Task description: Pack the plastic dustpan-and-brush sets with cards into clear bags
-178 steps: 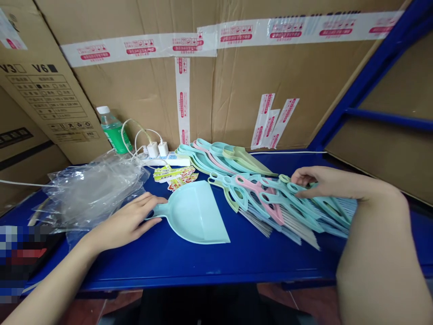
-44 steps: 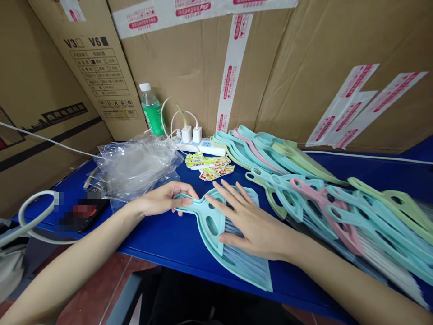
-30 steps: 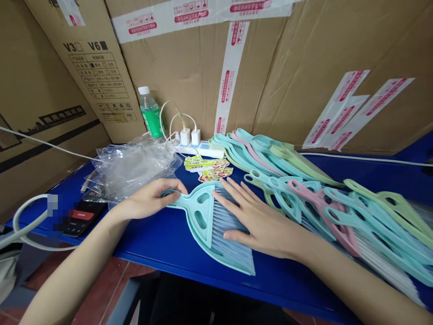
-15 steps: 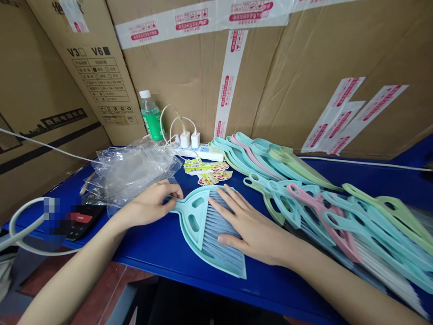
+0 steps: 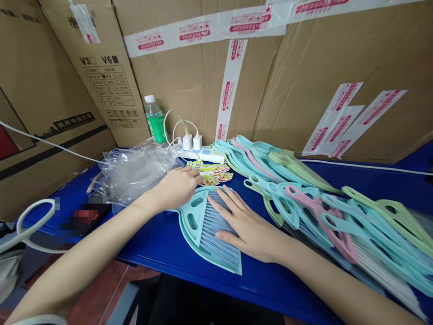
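A light-blue dustpan lies on the blue table with a matching brush nested in it, grey bristles toward the right. My right hand rests on the bristles, fingers spread. Above the dustpan's handle end is my left hand, its fingers curled down near a small pile of printed yellow-green labels. The undersides of those fingertips are hidden, so whatever they may touch does not show.
Clear plastic bags and a phone lie at the left. Behind stand a green-labelled bottle, a power strip and cardboard boxes. Stacked dustpans and several brushes fill the right.
My left hand has let go of the dustpan and brush handles and moved right and up, to the labels. My right hand stays on the bristles. The camera view has shifted slightly.
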The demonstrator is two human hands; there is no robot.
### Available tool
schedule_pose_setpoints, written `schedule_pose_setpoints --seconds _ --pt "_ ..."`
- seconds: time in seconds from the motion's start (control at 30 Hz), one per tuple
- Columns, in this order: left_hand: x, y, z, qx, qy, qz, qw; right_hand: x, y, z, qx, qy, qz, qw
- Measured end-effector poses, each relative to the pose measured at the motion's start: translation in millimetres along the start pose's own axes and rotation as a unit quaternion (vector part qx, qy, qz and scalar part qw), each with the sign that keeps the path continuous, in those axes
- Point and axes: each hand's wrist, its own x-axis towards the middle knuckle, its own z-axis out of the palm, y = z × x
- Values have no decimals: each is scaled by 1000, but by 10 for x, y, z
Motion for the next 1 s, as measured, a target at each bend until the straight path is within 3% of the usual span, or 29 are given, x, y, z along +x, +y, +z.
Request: schedule_pose_setpoints --seconds 0.1,0.33,0.5,1.0 --pt "216 -10 19 -4 -36 -5 999 -6 -14 -21 -8 -1 3 1000" --pt "527 -186 275 -90 -19 80 993 -14 -23 -62 -15 -17 23 999" --pt "560 -211 356 -111 -18 94 989 -14 -18 -82 -15 -31 25 999" --pt "536 -207 312 -110 -2 77 991 -28 -4 -67 -11 -24 20 999"
